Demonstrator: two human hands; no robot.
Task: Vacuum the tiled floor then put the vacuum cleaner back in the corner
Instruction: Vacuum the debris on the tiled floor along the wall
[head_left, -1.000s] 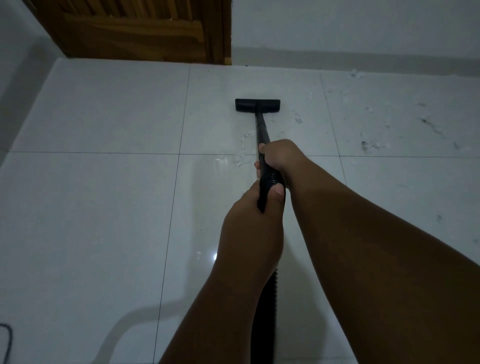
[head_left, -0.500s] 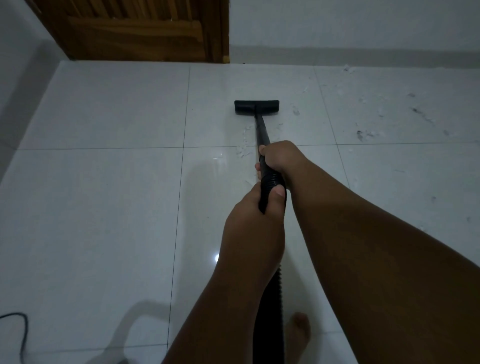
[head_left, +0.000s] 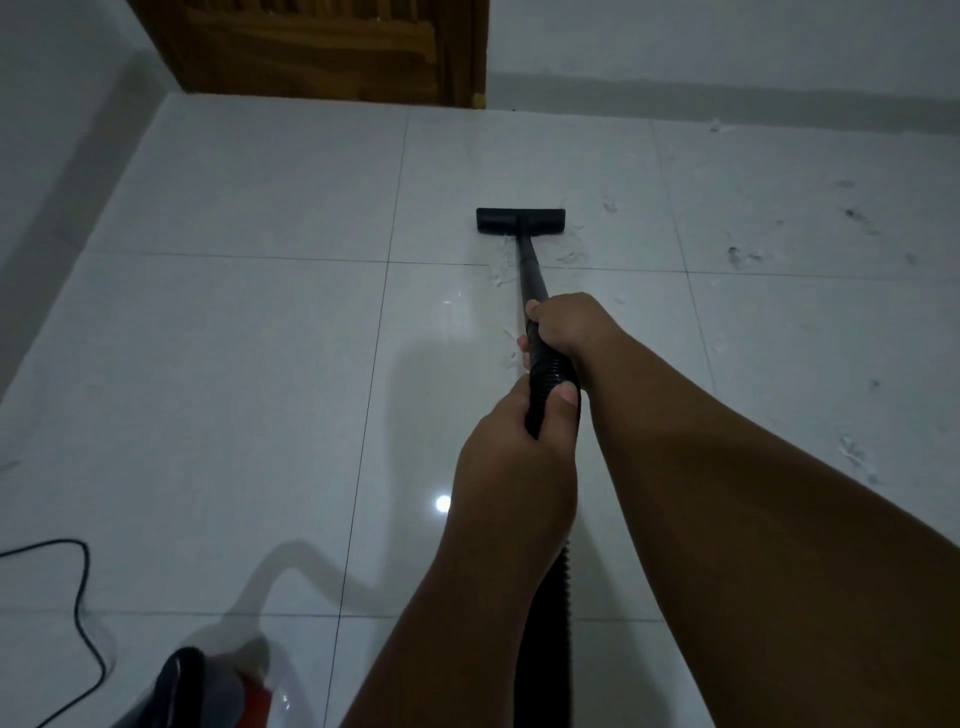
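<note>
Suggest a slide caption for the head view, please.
Left hand and right hand grip the vacuum wand, nozzle beside scraps on tiles.

Large glossy white tiles with thin dark grout lines make up the tiled floor (head_left: 234, 364), which runs to a plain white far wall (head_left: 727, 36) with a grey skirting band (head_left: 727, 106) at its foot, and to a second white wall (head_left: 47, 104) on the left. A brown wooden door (head_left: 311, 52) stands at the far left. The room is dim; a small bright light reflection (head_left: 443, 503) shows on the tiles, and pale scraps and dark specks (head_left: 743, 257) lie scattered to the right.
</note>
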